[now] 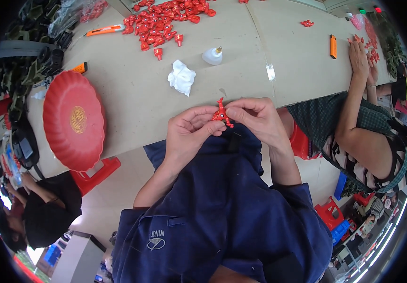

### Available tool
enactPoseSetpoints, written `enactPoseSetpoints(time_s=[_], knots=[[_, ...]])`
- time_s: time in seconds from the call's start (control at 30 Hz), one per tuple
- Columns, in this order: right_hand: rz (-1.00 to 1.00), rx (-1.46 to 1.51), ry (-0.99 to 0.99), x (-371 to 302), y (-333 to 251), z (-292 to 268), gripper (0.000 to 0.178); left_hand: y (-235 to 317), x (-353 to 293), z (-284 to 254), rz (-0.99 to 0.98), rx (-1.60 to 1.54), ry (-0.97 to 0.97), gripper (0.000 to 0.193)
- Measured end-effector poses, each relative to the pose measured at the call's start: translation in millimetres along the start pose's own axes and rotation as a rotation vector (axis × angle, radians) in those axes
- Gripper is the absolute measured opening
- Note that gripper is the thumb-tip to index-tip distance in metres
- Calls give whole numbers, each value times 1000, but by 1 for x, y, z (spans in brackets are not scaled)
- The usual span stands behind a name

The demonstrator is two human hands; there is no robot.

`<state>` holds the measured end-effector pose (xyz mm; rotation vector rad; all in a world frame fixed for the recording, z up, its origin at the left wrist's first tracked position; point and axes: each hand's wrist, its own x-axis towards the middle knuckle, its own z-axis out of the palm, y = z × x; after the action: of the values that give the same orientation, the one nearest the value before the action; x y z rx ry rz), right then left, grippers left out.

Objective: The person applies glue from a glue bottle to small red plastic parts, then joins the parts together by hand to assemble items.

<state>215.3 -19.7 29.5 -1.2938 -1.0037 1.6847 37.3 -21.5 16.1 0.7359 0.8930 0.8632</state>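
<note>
A small red plastic toy figure (pixel 220 113), with a dark round spot on its side, is held up at the table's near edge, above my lap. My left hand (pixel 188 128) pinches it from the left between thumb and curled fingers. From the right, the thumb and forefinger of my right hand (pixel 259 120) close on its other side. Fingertips hide part of the figure. Just beyond my hands lie a crumpled white tissue (pixel 181 78) and a small white bottle (pixel 213 56) with a narrow metal tip. Further back spreads a heap of similar red pieces (pixel 162 22).
Left on the table stands a red scalloped tray (pixel 58 137). An orange utility knife (pixel 105 30) lies beside the heap, an orange tool (pixel 333 46) at the right. A co-worker's hand (pixel 358 59) handles red pieces at far right. One red piece (pixel 307 23) lies apart.
</note>
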Motion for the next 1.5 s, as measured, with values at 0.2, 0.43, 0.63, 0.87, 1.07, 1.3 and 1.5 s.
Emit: enactPoseSetpoints(time_s=[0.2,0.43,0.63,0.87,1.07,1.3,1.5], knots=[[22,-38,25,0,5,-1,22,2,-2,-3,-1,22,-60,28],[12,-14,-2,3,10,1,26,2,-2,-6,4,5,-74,27],[18,59,-13,5,9,1,24,3,-1,-5,0,7,-61,25],[-58,-253,12,9,-5,3,17,6,9,-16,-121,-40,-104,31],[-150,-215,63,19,4,10,16,14,10,-11,-156,-174,-103,43],[-292,-376,50,10,-4,10,25,6,13,-21,-140,-418,-52,25],[-555,-619,125,12,-7,18,24,4,13,-20,-86,-367,-75,20]])
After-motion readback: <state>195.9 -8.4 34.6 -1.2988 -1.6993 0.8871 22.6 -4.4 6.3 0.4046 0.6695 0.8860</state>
